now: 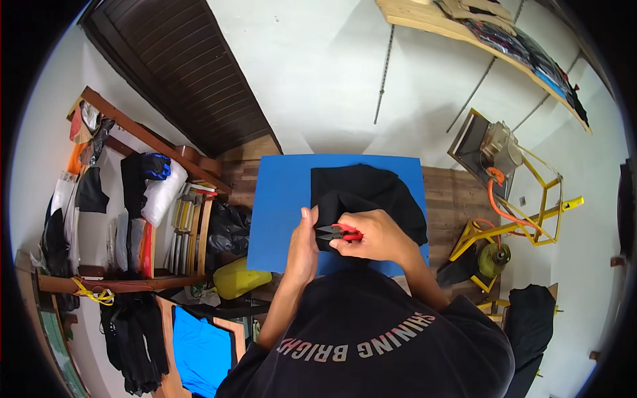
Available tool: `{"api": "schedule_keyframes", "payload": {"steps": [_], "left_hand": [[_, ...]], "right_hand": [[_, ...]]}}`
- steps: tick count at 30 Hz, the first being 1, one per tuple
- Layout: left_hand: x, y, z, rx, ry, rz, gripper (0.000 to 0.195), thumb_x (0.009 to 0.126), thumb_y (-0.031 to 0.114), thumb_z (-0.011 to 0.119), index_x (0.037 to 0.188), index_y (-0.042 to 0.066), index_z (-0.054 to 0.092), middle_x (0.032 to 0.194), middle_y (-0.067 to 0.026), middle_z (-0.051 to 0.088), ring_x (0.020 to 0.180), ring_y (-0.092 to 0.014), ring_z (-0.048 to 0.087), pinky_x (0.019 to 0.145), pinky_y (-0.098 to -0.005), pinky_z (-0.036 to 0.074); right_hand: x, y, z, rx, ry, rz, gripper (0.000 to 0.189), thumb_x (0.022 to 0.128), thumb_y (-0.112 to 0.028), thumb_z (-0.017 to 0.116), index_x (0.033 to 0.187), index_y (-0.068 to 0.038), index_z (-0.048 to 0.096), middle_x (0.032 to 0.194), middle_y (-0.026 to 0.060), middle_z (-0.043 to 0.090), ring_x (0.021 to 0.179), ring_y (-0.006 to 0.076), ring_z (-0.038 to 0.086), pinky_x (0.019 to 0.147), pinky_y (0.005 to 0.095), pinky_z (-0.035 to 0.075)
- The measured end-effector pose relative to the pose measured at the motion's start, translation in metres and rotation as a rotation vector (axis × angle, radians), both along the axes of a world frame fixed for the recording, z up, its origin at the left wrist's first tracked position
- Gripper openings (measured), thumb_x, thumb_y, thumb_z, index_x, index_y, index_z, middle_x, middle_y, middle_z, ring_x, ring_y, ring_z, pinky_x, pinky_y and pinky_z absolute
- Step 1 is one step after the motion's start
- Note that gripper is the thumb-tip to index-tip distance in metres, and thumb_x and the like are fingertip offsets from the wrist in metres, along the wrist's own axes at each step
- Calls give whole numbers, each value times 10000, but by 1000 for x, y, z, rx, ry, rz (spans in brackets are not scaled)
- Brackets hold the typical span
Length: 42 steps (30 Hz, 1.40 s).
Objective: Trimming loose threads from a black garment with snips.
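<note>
A black cloth garment lies partly folded on the blue tabletop. My left hand grips the garment's near left edge, thumb pointing up; its other fingers are mostly hidden. In my right hand is a pair of small red-handled snips. Their dark blades are parted and point left, close to my left palm and over the black cloth. Folds of the garment are bunched up just beyond both hands.
To the left stands a wooden shelf unit with bagged items and fabric. Below it hangs a bright blue cloth. A yellow metal frame with an orange hose and green gas cylinder is at right.
</note>
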<state>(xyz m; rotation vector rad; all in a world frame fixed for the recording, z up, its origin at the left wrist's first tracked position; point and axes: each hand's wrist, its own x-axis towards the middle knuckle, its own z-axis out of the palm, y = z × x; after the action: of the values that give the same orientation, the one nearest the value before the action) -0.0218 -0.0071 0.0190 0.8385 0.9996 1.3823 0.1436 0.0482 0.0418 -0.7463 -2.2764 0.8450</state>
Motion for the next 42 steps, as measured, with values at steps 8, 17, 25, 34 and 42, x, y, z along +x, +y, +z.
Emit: {"api": "schedule_keyframes", "payload": {"steps": [8, 17, 25, 34, 42], "left_hand": [[-25, 10, 3, -131, -329, 100, 273, 954, 148, 570, 1182, 2, 605, 1048, -50, 673, 952, -124, 640, 864, -258, 492], [-26, 38, -12, -159, -329, 63, 284, 920, 143, 591, 1155, -15, 604, 1068, -78, 668, 962, -145, 642, 859, -264, 494], [-3, 32, -13, -187, -215, 205, 279, 938, 148, 566, 1166, -3, 622, 1064, -49, 676, 967, -122, 635, 858, -244, 475], [32, 29, -20, -199, -118, 265, 270, 938, 138, 567, 1164, 5, 628, 1064, -43, 674, 977, -124, 628, 877, -261, 465], [69, 57, -39, -260, -129, 69, 266, 938, 150, 572, 1156, 10, 633, 1050, -37, 677, 940, -116, 637, 852, -258, 474]], "right_hand": [[-6, 1, -15, -230, 113, -357, 295, 799, -240, 777, 933, -46, 599, 650, 26, 560, 591, 79, 498, 561, 265, 435], [220, 30, -308, -241, -548, -1320, 360, 883, -357, 590, 909, -9, 676, 857, 245, 663, 822, 422, 646, 679, 482, 512], [285, 44, -404, -1439, -70, -1031, 751, 852, -709, 471, 1196, -62, 640, 1136, 106, 667, 958, 220, 659, 657, 320, 512], [238, 68, -352, -1462, 705, -581, 900, 884, -721, 382, 1477, -47, 308, 1469, 145, 399, 1350, 276, 374, 1117, 385, 280], [263, 63, -408, -1428, 482, -655, 960, 881, -714, 401, 1496, -2, 208, 1539, 162, 257, 1390, 292, 293, 1130, 376, 244]]}}
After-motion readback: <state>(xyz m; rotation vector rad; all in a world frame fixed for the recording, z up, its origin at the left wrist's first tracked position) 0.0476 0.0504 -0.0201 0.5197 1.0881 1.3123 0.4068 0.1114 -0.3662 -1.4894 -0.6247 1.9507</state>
